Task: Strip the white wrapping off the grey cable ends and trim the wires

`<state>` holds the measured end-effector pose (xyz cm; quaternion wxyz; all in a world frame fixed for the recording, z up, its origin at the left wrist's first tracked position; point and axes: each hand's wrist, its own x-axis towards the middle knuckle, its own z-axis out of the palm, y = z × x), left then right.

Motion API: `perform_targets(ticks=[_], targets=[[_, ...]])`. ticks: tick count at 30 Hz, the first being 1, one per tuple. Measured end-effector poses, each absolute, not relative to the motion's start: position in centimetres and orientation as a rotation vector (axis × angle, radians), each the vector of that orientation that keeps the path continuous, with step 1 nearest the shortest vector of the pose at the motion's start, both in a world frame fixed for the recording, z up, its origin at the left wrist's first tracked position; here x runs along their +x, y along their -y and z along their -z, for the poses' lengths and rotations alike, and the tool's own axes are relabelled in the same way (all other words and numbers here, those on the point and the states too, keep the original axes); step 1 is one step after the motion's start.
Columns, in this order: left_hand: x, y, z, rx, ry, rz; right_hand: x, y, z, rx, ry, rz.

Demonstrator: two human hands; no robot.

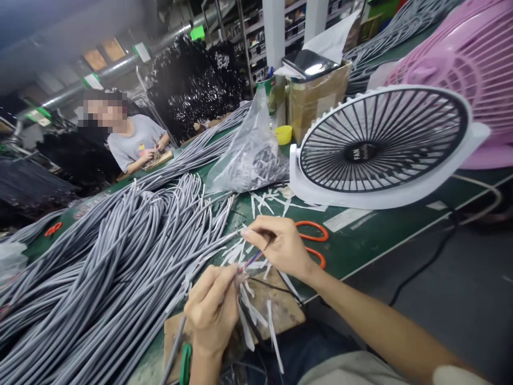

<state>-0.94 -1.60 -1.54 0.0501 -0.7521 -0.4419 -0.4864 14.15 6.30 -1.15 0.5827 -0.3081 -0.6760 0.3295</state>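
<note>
My left hand (214, 305) is closed around a grey cable (175, 342) that comes up from the lower left. Thin coloured wires (252, 260) stick out of its fingertips and run towards my right hand (280, 246). That hand is closed too, thumb and forefinger pinching at the pale end of a grey cable (228, 236). Whether this is part of the same cable I cannot tell. Beneath both hands lies a worn wooden board (286, 307) with white strips (272, 326) on it. Orange-handled scissors (315, 231) lie just beyond my right wrist, their blades hidden.
A big bundle of grey cables (100, 267) covers the left of the green table (385, 235). Ahead stand a clear bag of scraps (256, 166), a cardboard box (316, 101) and a white fan (372, 149). A green-handled tool (185, 363) lies near my left wrist. Another person (136, 139) sits across.
</note>
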Motion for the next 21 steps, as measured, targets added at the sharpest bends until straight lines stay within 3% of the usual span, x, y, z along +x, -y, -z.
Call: perform_targets(ticks=[4,8,15,21], targets=[[-0.9,2.0,1.5,-2.298,1.257,1.628,13.3,-6.6,2.0,-0.781,1.587,-1.132],[-1.0,1.6,1.1,-2.416,1.397,1.732,12.8,-7.0,2.6,-0.845,1.744,-1.182],[-1.6,0.6,1.3,-2.232,1.775,1.839,17.3,-7.1,3.7,-1.195,1.706,-0.718],[-1.8,0.7,2.1,-2.208,1.873,1.904,20.2,-5.5,5.0,-1.150,1.985,-0.415]])
